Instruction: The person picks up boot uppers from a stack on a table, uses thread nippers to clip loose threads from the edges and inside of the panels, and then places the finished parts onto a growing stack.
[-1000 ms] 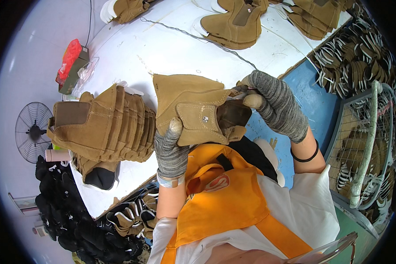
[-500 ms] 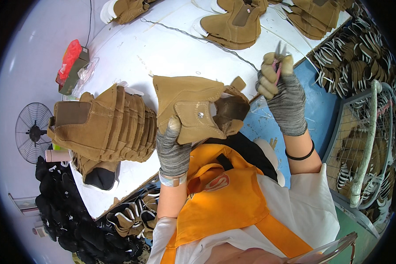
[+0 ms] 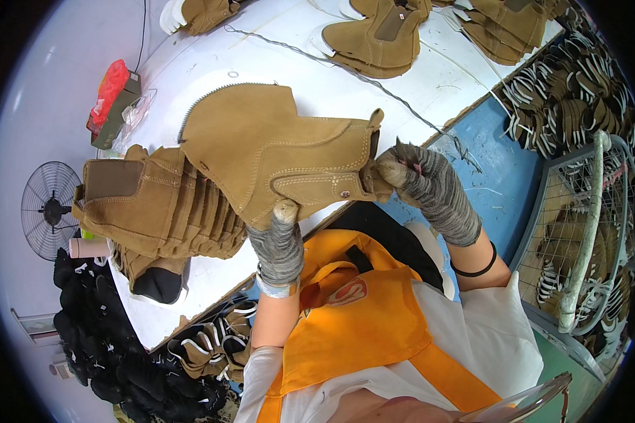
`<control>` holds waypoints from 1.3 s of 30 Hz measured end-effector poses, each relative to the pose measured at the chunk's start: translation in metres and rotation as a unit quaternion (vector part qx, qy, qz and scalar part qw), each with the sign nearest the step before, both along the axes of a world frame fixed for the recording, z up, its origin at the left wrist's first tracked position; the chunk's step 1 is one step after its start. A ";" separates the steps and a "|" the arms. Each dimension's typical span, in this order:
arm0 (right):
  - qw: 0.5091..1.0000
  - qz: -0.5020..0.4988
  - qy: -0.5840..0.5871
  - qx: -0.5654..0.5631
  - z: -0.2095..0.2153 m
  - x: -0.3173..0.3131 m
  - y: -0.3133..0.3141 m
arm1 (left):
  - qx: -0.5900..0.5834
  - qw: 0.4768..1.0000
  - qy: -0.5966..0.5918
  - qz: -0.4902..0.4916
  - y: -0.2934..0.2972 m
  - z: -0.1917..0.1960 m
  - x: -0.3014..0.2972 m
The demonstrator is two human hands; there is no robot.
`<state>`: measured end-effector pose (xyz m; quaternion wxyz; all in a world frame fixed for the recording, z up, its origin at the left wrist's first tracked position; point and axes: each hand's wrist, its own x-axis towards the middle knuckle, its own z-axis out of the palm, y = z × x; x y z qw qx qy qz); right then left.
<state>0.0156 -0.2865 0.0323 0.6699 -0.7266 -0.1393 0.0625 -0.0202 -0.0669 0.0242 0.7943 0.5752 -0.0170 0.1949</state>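
A tan suede boot upper (image 3: 296, 144) with white stitching lies on its side above the near edge of the table, its zigzag-cut edge toward the left. My left hand (image 3: 276, 248), in a grey-striped glove, grips its lower edge with the thumb on top. At the opening by the pull tab, the gloved fingers of my right hand (image 3: 434, 192) close on the upper's rim. The same hand keeps a small pair of snips (image 3: 408, 151), blades showing above the fingers and a bit of pink handle visible. Its other fingertips are hidden.
A stack of tan uppers (image 3: 162, 204) stands just left. More uppers (image 3: 374, 42) lie along the far side. A twisted cord (image 3: 310, 58) crosses the white table (image 3: 275, 67). A wire cart (image 3: 578, 233) stands right; a box with red plastic (image 3: 113, 99) and a fan (image 3: 51, 210) are left.
The boot upper has been turned over, its smooth stitched side now facing up and its zigzag edge left. My right hand came down and left with the snips to the upper's opening.
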 end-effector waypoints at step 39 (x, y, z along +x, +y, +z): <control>0.934 -0.139 0.062 0.322 0.004 0.026 -0.003 | -0.199 0.960 0.021 -0.196 -0.015 0.001 0.008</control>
